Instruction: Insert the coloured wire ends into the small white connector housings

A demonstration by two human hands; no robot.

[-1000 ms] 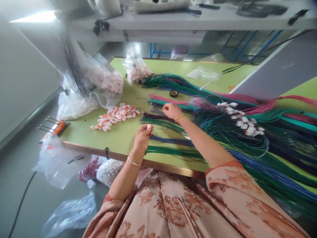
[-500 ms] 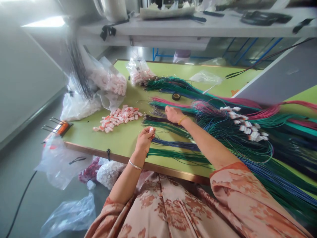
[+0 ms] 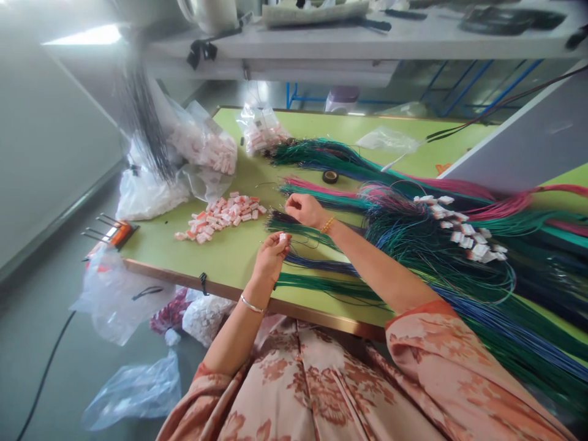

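My left hand (image 3: 267,260), near the table's front edge, pinches a small white connector housing (image 3: 283,237) between thumb and fingertips. Over the metal-tipped ends of the dark wires (image 3: 279,218) is my right hand (image 3: 307,211), its fingers closed together. Whatever sits between those fingertips is too small to make out. Green wires (image 3: 321,282) and blue wires (image 3: 321,263) lie in bunches to the right of my left hand. Left of both hands is a loose pile of white and orange connector housings (image 3: 229,212).
Bags of housings (image 3: 215,150) stand at the back left. A roll of black tape (image 3: 329,177) lies behind my right hand. Wired white connectors (image 3: 463,229) rest on the wires at right. An orange pronged holder (image 3: 116,234) is on the left corner; a shelf (image 3: 321,52) spans above.
My right hand has moved left and slightly towards me, from the teal wires to the dark wire ends. My left hand stays in place with the connector housing. The view has shifted slightly.
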